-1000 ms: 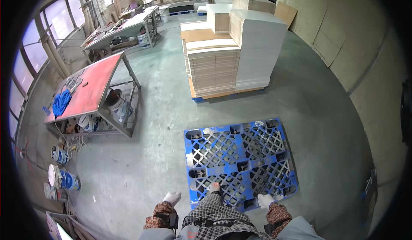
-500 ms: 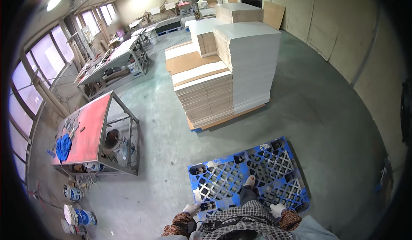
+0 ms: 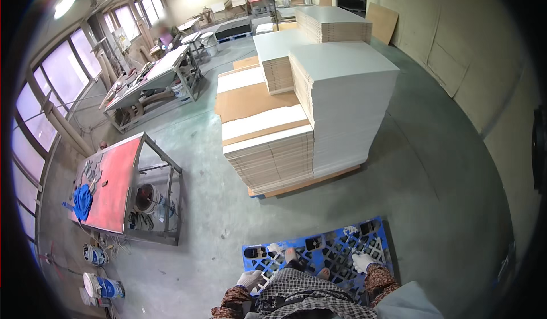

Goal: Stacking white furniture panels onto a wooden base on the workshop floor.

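- Blue plastic pallet [image 3: 333, 238]: lies flat on the grey floor [image 3: 199, 216], directly below my hands; its near part is covered by my checked apron [image 3: 305, 293].
- Left hand [image 3: 249, 279]: pale-covered, over the left edge of the pallet. Fingers loosely bent; no object visible in the grasp. I cannot tell how far it is closed or whether it touches the pallet.
- Right hand [image 3: 362, 262]: pale-covered, over the right part of the lattice. Fingers bent; no object visible in the grasp. Exact opening and contact cannot be told.
- Feet [image 3: 291, 255]: bare toes show between my two hands, against the pallet lattice.
- Board stack [image 3: 353, 119]: stands ahead of the pallet, well apart from my hands. It is stepped: lower at the left front, higher at the right and rear. A brown sheet [image 3: 250, 102] lies on the lower step.
- Red-topped surface [image 3: 119, 179]: stands to my left; it carries a crumpled blue cloth [image 3: 83, 202] and small dark pieces [image 3: 91, 171].
- White-and-blue bucket [image 3: 111, 287]: stands on the floor at lower left.
- Person [image 3: 166, 37]: located at far left, behind a long pale-topped surface [image 3: 168, 63].
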Motion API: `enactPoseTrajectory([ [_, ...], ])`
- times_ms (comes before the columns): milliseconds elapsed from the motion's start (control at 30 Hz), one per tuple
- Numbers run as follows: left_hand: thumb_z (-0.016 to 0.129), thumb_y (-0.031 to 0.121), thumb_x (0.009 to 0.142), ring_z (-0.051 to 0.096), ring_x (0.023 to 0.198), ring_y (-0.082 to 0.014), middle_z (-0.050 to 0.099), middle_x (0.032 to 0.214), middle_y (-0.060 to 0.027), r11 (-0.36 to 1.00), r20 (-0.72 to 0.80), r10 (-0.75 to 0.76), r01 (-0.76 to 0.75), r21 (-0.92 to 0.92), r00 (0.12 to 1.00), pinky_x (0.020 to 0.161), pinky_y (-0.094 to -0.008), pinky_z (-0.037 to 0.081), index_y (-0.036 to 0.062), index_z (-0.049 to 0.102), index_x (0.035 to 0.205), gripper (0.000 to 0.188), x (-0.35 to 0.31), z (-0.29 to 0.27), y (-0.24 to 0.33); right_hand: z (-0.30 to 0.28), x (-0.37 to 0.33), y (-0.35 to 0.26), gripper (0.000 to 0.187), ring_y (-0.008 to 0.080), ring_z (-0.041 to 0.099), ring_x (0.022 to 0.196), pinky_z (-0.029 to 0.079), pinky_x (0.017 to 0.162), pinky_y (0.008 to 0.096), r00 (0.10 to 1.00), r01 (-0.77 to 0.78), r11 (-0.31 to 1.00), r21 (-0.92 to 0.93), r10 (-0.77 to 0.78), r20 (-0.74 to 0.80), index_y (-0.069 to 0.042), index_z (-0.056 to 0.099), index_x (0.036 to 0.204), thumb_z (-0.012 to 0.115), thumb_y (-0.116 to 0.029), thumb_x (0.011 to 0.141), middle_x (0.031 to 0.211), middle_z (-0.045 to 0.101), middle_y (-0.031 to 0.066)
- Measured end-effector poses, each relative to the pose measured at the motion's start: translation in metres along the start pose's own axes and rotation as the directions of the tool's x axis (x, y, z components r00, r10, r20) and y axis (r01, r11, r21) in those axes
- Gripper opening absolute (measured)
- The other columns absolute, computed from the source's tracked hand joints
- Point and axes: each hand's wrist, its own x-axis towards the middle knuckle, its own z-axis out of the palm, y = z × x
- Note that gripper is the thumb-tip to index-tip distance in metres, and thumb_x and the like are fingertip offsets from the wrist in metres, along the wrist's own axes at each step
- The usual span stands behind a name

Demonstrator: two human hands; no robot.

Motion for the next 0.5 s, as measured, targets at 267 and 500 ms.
enactPoseTrajectory([
  [267,0.068,0.021,0.088,0.070,0.072,-0.0253,0.071,0.085,-0.0093,0.969,0.091,0.162,-0.176,0.174,0.983,0.061,-0.0387,0.056,0.0064,0.069,0.102,0.020,0.192,-0.062,0.013,0.035,0.028,-0.158,0.032,0.0111,0.051,0.051,0.036,0.044,0.0297,0.979,0.135,0.955,0.263,-0.170,0.116,-0.010,0.059,0.078,0.061,-0.035,0.098,0.067,0.056,-0.0013],
  [500,0.066,0.028,0.093,0.061,0.072,-0.0194,0.067,0.088,-0.0096,0.982,0.265,0.182,-0.161,-0.099,0.947,0.057,-0.0334,0.046,0.0075,0.064,0.097,0.021,0.220,-0.061,0.171,-0.004,0.042,-0.206,0.031,0.0121,0.042,0.045,0.029,0.040,0.0312,0.986,0.117,0.919,0.376,-0.152,0.066,-0.014,0.047,0.074,0.058,-0.028,0.099,0.061,0.041,-0.0039],
])
